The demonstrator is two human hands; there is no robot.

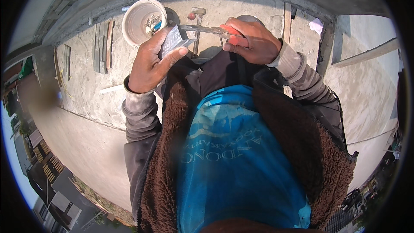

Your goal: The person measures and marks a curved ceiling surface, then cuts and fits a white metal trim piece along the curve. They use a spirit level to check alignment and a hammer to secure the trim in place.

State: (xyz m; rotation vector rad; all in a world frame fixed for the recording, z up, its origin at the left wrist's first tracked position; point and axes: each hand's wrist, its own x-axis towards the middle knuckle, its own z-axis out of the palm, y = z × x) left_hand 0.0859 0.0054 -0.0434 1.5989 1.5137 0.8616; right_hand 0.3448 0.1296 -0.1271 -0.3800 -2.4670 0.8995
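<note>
Upper centre — left hand (151, 62) pinches a bent silvery metal piece (173, 42); right hand (258, 39) clasps a long red-handled steel tool (207, 29) — lying crosswise, tip leftward, towards it.

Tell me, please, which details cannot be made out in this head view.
In the head view:
Red-handled tool: part of its handle, covered by the right-hand grip.
Gray metal piece: part of it, covered by the left-hand grip.
Bucket: its contents, too small and jumbled to name.
Hammer: part of its handle, hidden where the tool crosses it.
Red object beside the hammer: too small to identify.
</note>
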